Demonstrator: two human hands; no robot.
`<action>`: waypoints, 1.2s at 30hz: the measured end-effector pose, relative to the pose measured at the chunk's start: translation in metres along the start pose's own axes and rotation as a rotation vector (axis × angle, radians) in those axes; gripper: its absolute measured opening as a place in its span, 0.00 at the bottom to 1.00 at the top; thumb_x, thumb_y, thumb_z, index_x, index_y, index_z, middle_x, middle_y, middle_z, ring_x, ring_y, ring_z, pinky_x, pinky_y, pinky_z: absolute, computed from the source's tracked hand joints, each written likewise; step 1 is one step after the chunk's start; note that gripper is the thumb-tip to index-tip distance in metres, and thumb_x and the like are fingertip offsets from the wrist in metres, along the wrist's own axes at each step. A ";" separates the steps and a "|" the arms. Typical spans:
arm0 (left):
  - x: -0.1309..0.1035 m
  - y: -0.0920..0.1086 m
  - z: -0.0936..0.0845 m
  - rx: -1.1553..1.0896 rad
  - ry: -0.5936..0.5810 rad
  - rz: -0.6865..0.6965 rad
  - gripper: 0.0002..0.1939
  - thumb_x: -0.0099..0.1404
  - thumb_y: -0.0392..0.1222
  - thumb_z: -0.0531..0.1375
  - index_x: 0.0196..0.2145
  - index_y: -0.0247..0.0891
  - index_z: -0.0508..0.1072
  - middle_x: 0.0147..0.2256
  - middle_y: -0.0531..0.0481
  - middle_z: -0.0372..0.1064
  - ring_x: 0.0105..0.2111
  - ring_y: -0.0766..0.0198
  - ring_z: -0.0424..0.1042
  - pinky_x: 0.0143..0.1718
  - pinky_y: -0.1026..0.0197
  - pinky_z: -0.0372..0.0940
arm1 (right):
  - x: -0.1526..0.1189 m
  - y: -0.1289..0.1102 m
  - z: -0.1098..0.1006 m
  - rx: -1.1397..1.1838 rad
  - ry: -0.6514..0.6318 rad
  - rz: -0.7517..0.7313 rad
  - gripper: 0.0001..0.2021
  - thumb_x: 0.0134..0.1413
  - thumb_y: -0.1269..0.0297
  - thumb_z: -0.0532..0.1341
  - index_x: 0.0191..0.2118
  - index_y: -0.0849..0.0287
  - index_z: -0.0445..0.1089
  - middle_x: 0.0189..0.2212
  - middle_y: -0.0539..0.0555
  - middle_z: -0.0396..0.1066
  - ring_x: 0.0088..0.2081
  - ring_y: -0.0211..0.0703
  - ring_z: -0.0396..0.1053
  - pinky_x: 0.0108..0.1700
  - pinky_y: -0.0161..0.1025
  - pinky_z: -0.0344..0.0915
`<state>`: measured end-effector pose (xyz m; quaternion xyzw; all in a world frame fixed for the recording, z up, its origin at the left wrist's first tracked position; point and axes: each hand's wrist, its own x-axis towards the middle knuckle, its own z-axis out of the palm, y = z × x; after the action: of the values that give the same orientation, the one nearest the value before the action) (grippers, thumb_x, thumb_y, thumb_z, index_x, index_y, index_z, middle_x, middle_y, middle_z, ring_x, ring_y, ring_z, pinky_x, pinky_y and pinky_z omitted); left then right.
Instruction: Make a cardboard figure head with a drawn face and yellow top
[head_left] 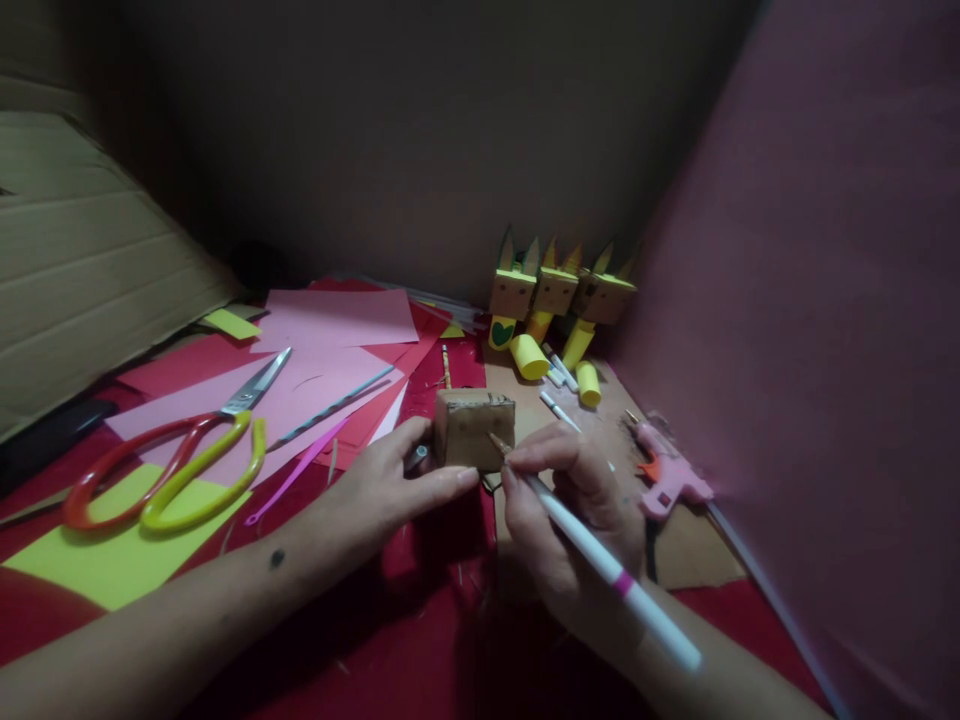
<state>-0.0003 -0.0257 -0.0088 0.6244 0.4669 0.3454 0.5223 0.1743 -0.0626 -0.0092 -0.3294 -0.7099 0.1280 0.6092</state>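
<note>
A small brown cardboard box [474, 430] is gripped by my left hand [397, 475], with the thumb along its lower edge. Two faint dark dots mark its front face. Between that thumb and forefinger shows the grey round end [418, 459] of something mostly hidden. My right hand [574, 500] is closed around a white marker [600, 560] with a magenta band. Its tip points at the box's front face; whether it touches I cannot tell.
Red-and-yellow-handled scissors [199, 460] lie on pink paper [330, 318] at left. At the back stand cardboard figures [556, 290] with pointed ears, near yellow paper tubes [529, 357]. A pink glue gun [671, 470] lies at right. A cardboard panel [97, 230] and a pink wall [810, 300] flank the sides.
</note>
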 end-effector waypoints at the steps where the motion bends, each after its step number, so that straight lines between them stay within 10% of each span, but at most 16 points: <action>1: 0.000 0.000 0.000 0.011 0.008 -0.002 0.25 0.55 0.59 0.66 0.44 0.40 0.72 0.40 0.47 0.76 0.45 0.46 0.73 0.47 0.49 0.69 | -0.001 0.001 0.001 0.013 -0.006 -0.017 0.09 0.57 0.78 0.58 0.39 0.55 0.66 0.31 0.49 0.66 0.31 0.37 0.66 0.31 0.35 0.66; 36: 0.000 0.001 0.003 0.103 0.048 -0.021 0.21 0.52 0.53 0.64 0.42 0.41 0.73 0.34 0.50 0.73 0.38 0.50 0.73 0.38 0.54 0.68 | 0.004 -0.001 0.002 -0.125 -0.046 -0.086 0.08 0.57 0.78 0.58 0.38 0.58 0.65 0.30 0.49 0.66 0.30 0.33 0.66 0.32 0.32 0.66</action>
<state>0.0023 -0.0271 -0.0085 0.6373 0.5029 0.3301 0.4817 0.1717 -0.0599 -0.0058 -0.3329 -0.7439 0.0649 0.5758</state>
